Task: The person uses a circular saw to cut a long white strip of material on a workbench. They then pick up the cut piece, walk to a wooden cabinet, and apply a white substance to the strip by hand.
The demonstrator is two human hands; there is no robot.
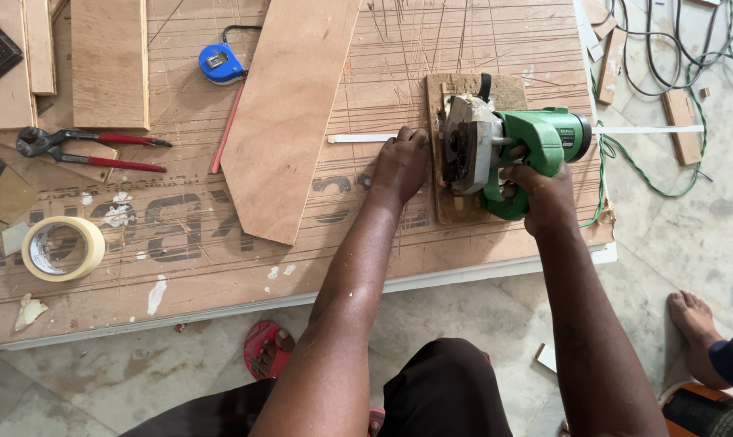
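My right hand grips the handle of a green and grey power trimmer that stands on a small plywood base on the workbench. My left hand presses down just left of the tool, fingers curled on a thin white strip. The strip runs under the tool and comes out on its right side. A long pointed plywood piece lies left of my left hand.
The scratched plywood bench top carries a roll of masking tape, red-handled pincers, a blue tape measure, a red pencil and wood offcuts. Cables lie on the floor right. Another person's bare foot stands lower right.
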